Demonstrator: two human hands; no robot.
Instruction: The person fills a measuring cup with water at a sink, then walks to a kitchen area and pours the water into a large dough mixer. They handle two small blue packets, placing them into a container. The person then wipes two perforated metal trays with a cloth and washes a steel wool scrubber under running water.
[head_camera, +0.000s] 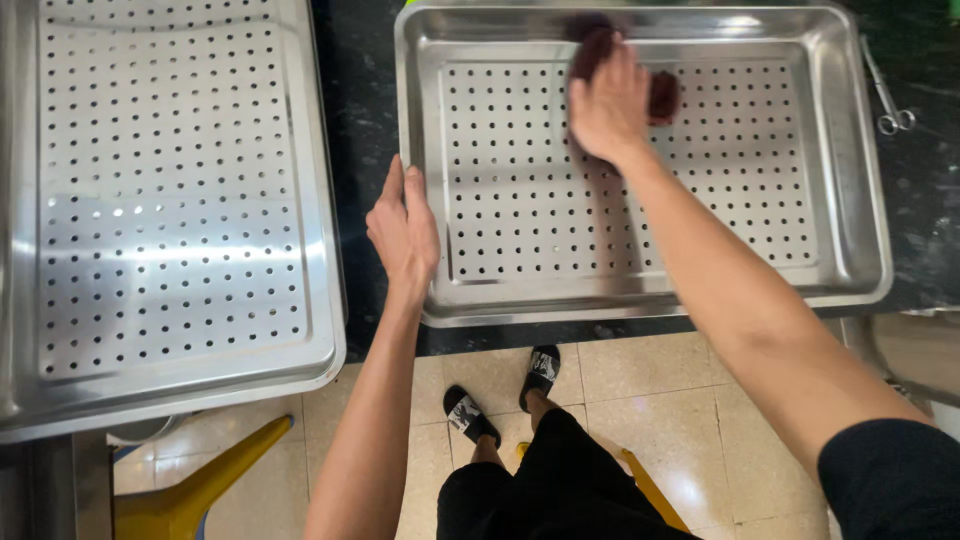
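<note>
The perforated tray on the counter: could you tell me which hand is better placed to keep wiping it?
Right, probably: the right hand presses a dark cloth inside the perforated tray; the left hand grips its edge.

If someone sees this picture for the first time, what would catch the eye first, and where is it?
Most striking is the big perforated steel tray on the dark counter, where the right hand presses a dark reddish cloth near its far edge. The left hand grips the tray's left rim. A second perforated tray fills the left side, and small scissors lie at the far right.
</note>
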